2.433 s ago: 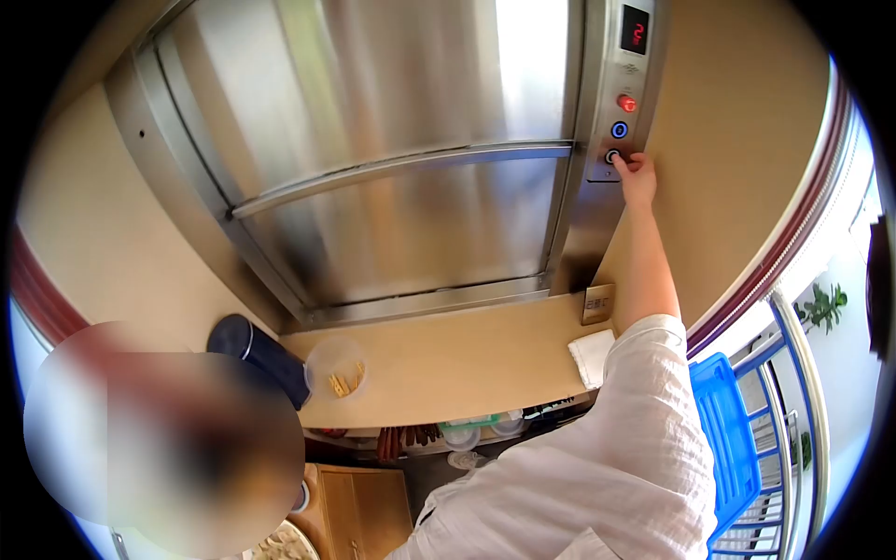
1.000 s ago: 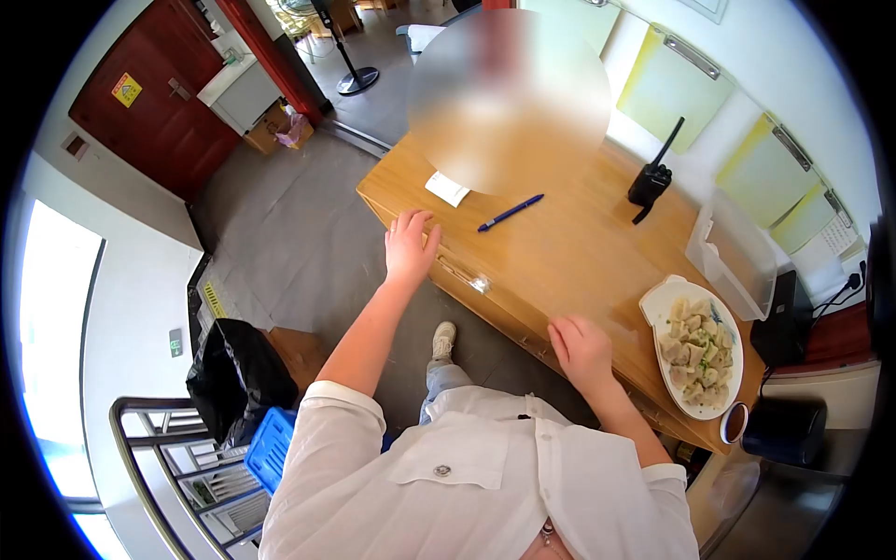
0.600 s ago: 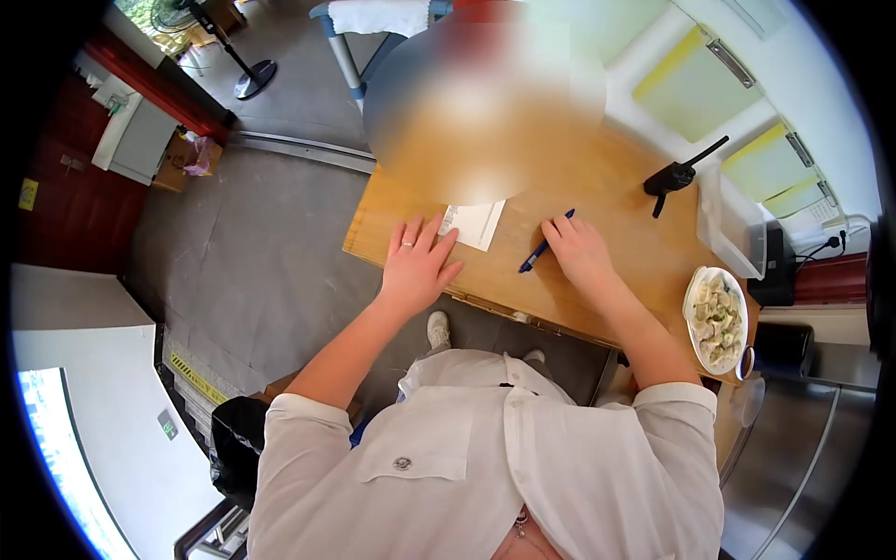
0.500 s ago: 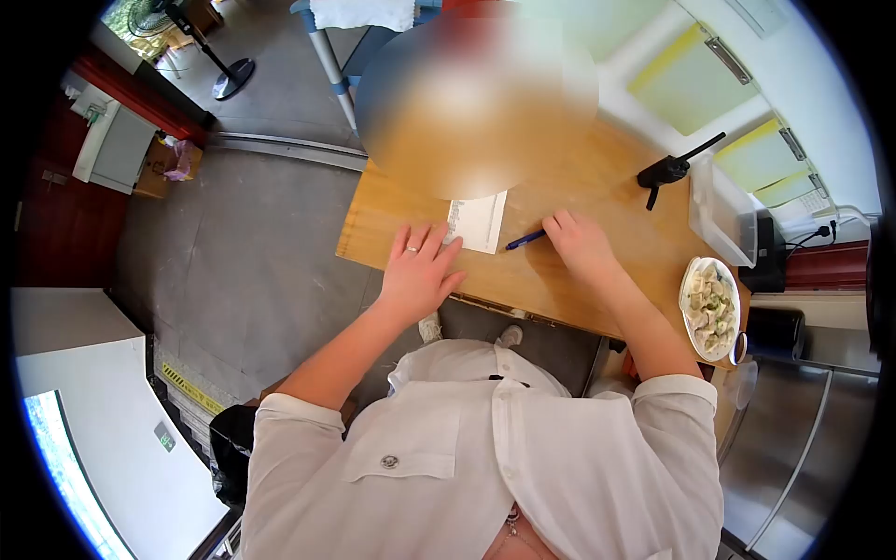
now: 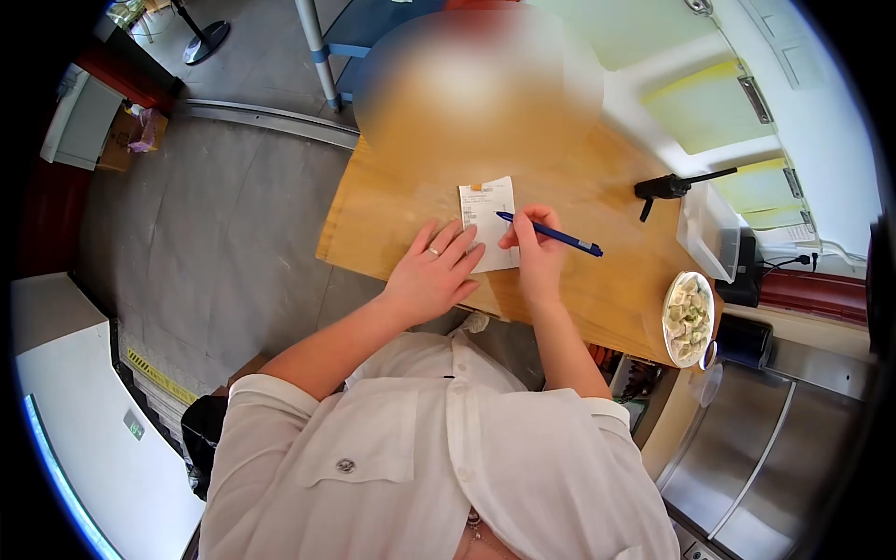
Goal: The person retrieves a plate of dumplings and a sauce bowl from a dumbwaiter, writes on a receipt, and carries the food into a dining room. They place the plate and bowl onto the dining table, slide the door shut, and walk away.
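Observation:
A white printed slip (image 5: 490,201) lies on the wooden desk (image 5: 373,210). My left hand (image 5: 434,275), with a ring on one finger, rests flat with its fingers spread, the fingertips on the slip's lower left edge. My right hand (image 5: 537,250) grips a dark blue pen (image 5: 569,241) between thumb and fingers. One end of the pen is over the slip, and the other points out to the right.
A black walkie-talkie (image 5: 665,188), a clear plastic box (image 5: 707,233) and a plate of dumplings (image 5: 688,319) are on the desk's right side. Clipboards (image 5: 714,107) hang on the wall. A blue-grey cart (image 5: 359,33) stands beyond the desk. A round area over the desk is blurred.
From the metal-door panel, the view has turned to the desk. My right hand has picked up the pen and moved left to the slip. My left hand has come onto the slip's edge.

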A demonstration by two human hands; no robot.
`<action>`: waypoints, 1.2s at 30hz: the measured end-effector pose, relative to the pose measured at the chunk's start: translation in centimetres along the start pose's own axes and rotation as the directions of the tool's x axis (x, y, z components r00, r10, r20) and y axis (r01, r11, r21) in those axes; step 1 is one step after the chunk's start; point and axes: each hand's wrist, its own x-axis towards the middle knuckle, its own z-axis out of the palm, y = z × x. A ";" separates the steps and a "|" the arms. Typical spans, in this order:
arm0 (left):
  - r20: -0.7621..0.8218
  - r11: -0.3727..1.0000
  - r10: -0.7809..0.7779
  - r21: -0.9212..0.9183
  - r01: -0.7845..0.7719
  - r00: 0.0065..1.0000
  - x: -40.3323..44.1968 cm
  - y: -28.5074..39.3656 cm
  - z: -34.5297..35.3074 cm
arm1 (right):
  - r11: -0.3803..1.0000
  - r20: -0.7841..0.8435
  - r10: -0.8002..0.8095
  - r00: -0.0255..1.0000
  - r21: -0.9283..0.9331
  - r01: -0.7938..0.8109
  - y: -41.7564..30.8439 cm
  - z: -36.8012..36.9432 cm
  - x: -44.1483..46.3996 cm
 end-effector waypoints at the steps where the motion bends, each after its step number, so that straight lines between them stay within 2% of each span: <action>1: -0.009 1.000 0.001 0.005 -0.001 1.000 0.0 0.0 0.0 | 0.998 0.015 -0.053 0.998 -0.031 0.053 0.5 0.5 0.0; 2: -0.017 1.000 0.003 0.010 -0.003 1.000 0.0 0.0 0.1 | 0.992 0.032 -0.106 0.994 -0.061 0.107 1.0 0.7 0.1; 6: -0.021 1.000 -0.011 -0.009 0.011 1.000 0.5 -0.1 -0.1 | 0.976 0.025 -0.143 0.989 -0.160 0.145 3.4 1.0 0.9; 8: -0.059 0.999 -0.019 -0.036 0.017 0.998 0.7 -0.1 -0.1 | 0.900 -0.008 -0.301 0.953 -0.332 0.282 4.2 1.3 1.0; 11: -0.088 1.000 -0.021 -0.024 0.019 0.996 0.8 0.0 -0.2 | 0.868 0.006 -0.366 0.930 -0.359 0.344 4.1 1.8 0.9; 12: -0.084 0.999 -0.027 -0.026 0.025 0.996 0.7 0.0 -0.3 | 0.870 0.008 -0.359 0.933 -0.359 0.338 3.9 2.0 0.8; 14: -0.101 1.000 0.002 -0.025 -0.005 0.995 0.6 0.0 -0.3 | 0.828 0.112 -0.372 0.922 -0.410 0.383 3.6 2.4 0.5; 17: -0.108 1.000 0.009 -0.026 -0.012 0.994 0.6 -0.2 -0.1 | 0.801 0.132 -0.388 0.912 -0.441 0.404 3.5 2.5 0.7; 33: -0.114 1.000 -0.006 -0.028 0.003 0.993 0.6 -0.1 0.0 | 0.772 0.153 -0.372 0.916 -0.496 0.396 3.6 2.6 0.8; 36: -0.116 1.000 -0.004 -0.016 0.002 0.993 0.7 -0.1 -0.1 | 0.748 0.143 -0.418 0.897 -0.506 0.430 3.5 2.7 0.8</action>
